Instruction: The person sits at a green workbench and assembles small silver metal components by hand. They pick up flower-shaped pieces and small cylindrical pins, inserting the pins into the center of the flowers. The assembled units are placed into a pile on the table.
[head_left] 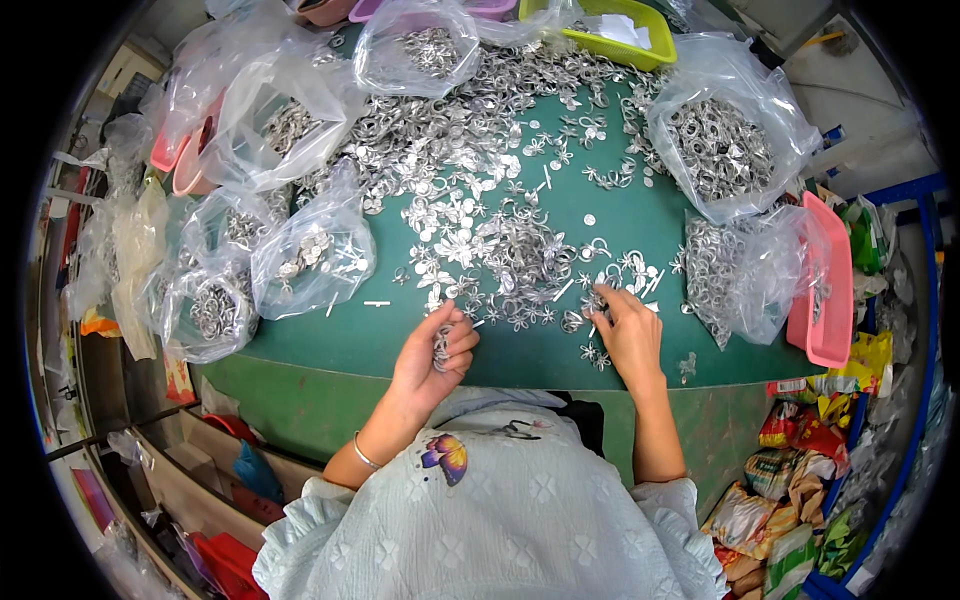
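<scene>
Palm turned up, my left hand (432,352) curls around several small silver metal rings (441,347) at the table's near edge. My right hand (630,338) reaches down among loose silver pieces, thumb and fingertips drawn together; what lies between them is too small to make out. Between and beyond the hands spreads a pile of silver rings (522,250). Flat round and leaf-like pieces (452,245) lie along its left side. A few flower-shaped pieces (594,356) rest just left of my right hand, and thin pale sticks (654,282) lie beside it.
A larger heap of silver parts (420,135) covers the back of the green table (390,345). Clear plastic bags of parts stand at left (312,255) and right (722,150). A pink basket (825,290) sits at the right edge, a yellow-green basket (640,45) at the back.
</scene>
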